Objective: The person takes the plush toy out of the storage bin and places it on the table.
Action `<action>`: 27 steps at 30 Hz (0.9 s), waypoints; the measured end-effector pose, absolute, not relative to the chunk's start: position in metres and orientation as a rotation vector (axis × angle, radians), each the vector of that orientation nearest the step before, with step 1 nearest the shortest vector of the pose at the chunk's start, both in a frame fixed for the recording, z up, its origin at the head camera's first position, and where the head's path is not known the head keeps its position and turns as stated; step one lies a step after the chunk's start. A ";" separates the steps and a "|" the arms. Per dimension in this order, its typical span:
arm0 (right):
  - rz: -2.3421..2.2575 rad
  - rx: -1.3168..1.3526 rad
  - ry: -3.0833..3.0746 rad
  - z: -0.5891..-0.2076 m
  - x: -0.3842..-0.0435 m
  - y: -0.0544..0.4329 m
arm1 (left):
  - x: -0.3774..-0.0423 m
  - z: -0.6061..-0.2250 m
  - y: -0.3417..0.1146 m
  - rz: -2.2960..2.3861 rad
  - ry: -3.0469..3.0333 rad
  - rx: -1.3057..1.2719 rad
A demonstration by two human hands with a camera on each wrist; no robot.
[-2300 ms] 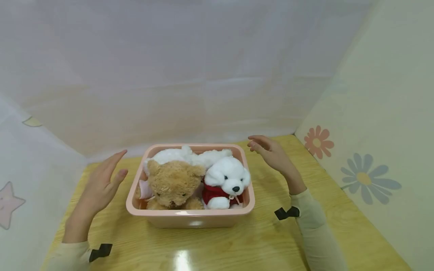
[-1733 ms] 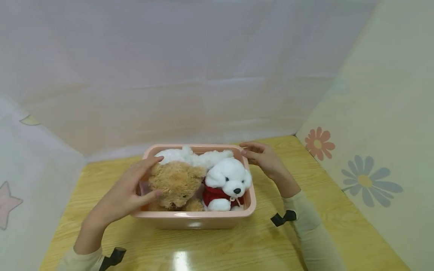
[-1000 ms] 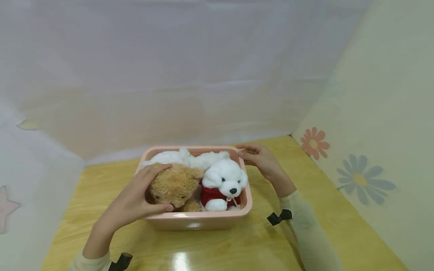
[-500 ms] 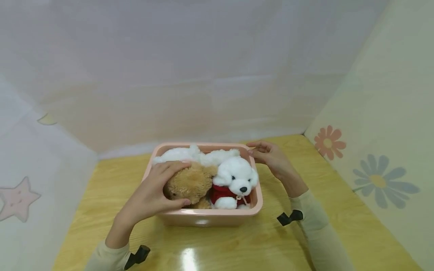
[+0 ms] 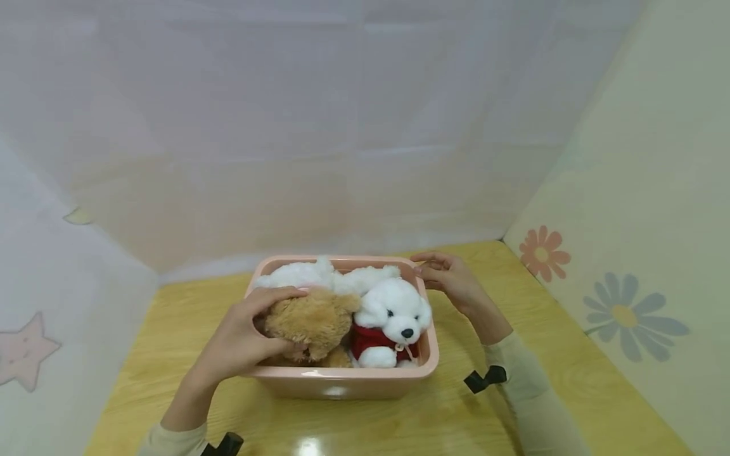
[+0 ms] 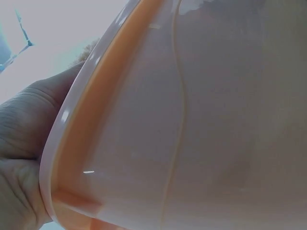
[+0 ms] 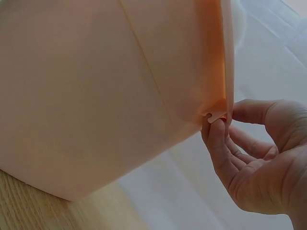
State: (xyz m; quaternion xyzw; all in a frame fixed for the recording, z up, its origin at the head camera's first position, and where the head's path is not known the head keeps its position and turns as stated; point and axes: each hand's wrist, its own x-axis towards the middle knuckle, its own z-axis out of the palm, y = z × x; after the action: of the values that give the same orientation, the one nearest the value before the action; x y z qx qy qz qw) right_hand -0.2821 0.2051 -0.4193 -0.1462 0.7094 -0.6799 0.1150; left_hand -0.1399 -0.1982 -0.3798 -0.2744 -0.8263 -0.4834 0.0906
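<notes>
A pink plastic bin (image 5: 336, 383) stands on the wooden table with plush toys in it. My left hand (image 5: 239, 335) reaches over its left rim and holds the head of a tan teddy bear (image 5: 313, 322), thumb across the face, fingers behind. In the left wrist view the bin's outer wall (image 6: 134, 124) hides most of that grip, and only part of the hand (image 6: 24, 139) shows. At the back right corner my right hand (image 5: 456, 285) pinches the bin's rim; the right wrist view shows thumb and fingers (image 7: 218, 148) on either side of it.
Beside the bear sits a white plush dog (image 5: 393, 310) in a red top. More white plush (image 5: 296, 275) lies along the bin's back. Pale cloth walls (image 5: 353, 190) enclose the table (image 5: 485, 430) at the back and both sides.
Both hands have come in from beside the bin: the left now holds the bear's head, the right pinches the rim. The bear's head has turned and shifted slightly; the bin stays in place.
</notes>
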 end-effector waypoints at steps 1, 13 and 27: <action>-1.991 -0.431 2.079 -0.420 -0.283 0.204 | -0.138 -0.381 -0.199 -1.474 -2.440 -0.801; -2.033 -0.441 2.043 -0.420 -0.282 0.202 | -0.131 -0.380 -0.198 -1.485 -2.302 -0.718; -2.087 -0.441 2.055 -0.413 -0.283 0.206 | -0.143 -0.357 -0.162 -1.236 -2.361 -0.690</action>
State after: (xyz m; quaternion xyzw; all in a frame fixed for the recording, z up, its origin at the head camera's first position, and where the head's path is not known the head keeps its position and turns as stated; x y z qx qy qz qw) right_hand -0.2833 0.2057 -0.4135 -0.1485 0.6910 -0.7017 0.0898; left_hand -0.1433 -0.1621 -0.3571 -0.2458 -0.8416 -0.4404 0.1931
